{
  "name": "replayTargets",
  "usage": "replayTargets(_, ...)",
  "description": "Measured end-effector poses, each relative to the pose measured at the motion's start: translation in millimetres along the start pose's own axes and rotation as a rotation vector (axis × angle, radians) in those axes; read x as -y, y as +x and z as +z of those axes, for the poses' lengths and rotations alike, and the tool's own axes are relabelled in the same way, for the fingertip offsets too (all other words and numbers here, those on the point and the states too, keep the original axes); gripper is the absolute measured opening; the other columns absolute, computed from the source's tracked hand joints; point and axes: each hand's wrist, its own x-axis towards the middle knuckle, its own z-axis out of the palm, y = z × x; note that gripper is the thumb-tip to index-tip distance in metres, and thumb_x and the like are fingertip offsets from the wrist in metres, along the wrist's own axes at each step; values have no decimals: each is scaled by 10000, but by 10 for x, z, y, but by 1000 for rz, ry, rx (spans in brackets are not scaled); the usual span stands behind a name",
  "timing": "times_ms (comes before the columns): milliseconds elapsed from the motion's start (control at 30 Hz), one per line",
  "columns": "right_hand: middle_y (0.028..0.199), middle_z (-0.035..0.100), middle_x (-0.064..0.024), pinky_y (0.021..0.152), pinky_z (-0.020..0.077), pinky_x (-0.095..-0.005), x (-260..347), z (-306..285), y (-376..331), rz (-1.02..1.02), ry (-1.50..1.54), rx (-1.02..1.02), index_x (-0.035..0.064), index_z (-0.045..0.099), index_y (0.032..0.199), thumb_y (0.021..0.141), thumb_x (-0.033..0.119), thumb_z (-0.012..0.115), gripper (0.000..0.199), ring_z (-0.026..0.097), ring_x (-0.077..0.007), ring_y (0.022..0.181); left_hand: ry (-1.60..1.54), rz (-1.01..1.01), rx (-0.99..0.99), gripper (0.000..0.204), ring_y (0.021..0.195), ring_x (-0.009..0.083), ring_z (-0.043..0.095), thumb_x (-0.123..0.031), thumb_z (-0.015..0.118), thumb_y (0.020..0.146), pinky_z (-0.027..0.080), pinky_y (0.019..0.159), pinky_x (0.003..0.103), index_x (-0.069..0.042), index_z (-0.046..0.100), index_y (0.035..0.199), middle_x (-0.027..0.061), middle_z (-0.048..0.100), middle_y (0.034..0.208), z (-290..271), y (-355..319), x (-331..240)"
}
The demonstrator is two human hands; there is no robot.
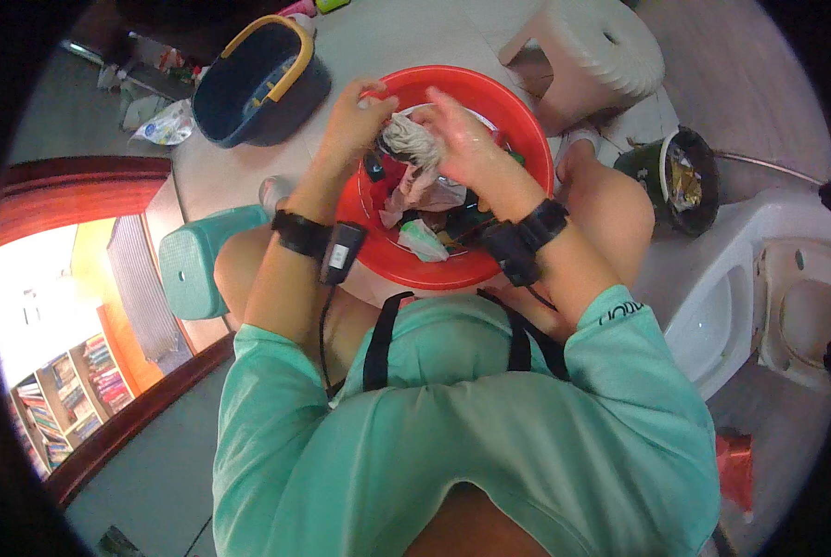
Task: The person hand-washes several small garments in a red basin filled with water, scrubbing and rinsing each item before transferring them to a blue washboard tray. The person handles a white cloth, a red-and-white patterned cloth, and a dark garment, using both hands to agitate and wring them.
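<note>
A bunched, wet-looking whitish-grey cloth (412, 141) hangs over a red basin (406, 269). My right hand (463, 147) has it against the palm and thumb, the fingers pointing away from me. Just left of the cloth is my left hand (361, 116), its fingers bent and apart with nothing visible between them. Its inner side is partly hidden, and whether it touches the cloth is unclear. Below both hands, pink, red, dark and white-green fabrics lie heaped in the basin, with a white-green piece (423, 241) nearest to me.
A dark blue bucket (313, 88) with a yellow handle stands far left. Beside my left leg is a teal stool (179, 278), and a pale stool (610, 60) is at far right. To the right are a dark bin (652, 172) and a white squat toilet (721, 316).
</note>
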Motion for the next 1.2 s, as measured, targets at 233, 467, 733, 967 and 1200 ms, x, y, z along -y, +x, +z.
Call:
replayTargets(233, 937, 650, -141, 844, 487, -367, 197, -144, -167, -41, -31, 126, 13, 577, 1003, 925, 424, 571, 418, 620, -242, 891, -461, -188, 522, 291, 940, 112, 567, -256, 616, 920, 468, 807, 269, -43, 584, 1116, 24, 620, 984, -145, -342, -82)
replayTargets(467, 993, 661, -135, 797, 506, -387, 222, -206, -268, -255, -803, 75, 15, 578, 1106, 882, 340, 624, 397, 626, -257, 940, -333, -17, 23, 296, 916, 105, 558, -321, 575, 945, 444, 834, 269, -66, 589, 1093, -2, 602, 954, -289, -188, -26)
replayTargets(733, 1004, 660, -176, 801, 498, -450, 147, -753, -55, -204, -1853, -269, 125, 654, 1075, 779, 195, 606, 308, 621, -349, 949, -746, 206, -223, 279, 942, 186, 604, -291, 640, 903, 478, 855, 359, -72, 605, 1073, 46, 632, 991, -854, -307, -634)
replayTargets(967, 998, 641, -225, 841, 462, -389, 196, -939, 131, -608, -1243, -337, 11, 621, 1124, 832, 115, 509, 329, 611, -354, 942, -472, 294, -199, 195, 827, 98, 582, -253, 621, 913, 465, 753, 258, -79, 636, 1000, -9, 623, 887, -1217, -389, -399)
replayTargets(1200, 1088, 618, -86, 748, 460, -323, 66, -1079, 161, -409, -617, -344, 61, 529, 1247, 978, 294, 434, 369, 601, -179, 871, -1, -177, 360, 255, 923, 119, 558, -311, 595, 901, 466, 798, 272, -93, 648, 1022, 10, 611, 995, -850, -737, 34)
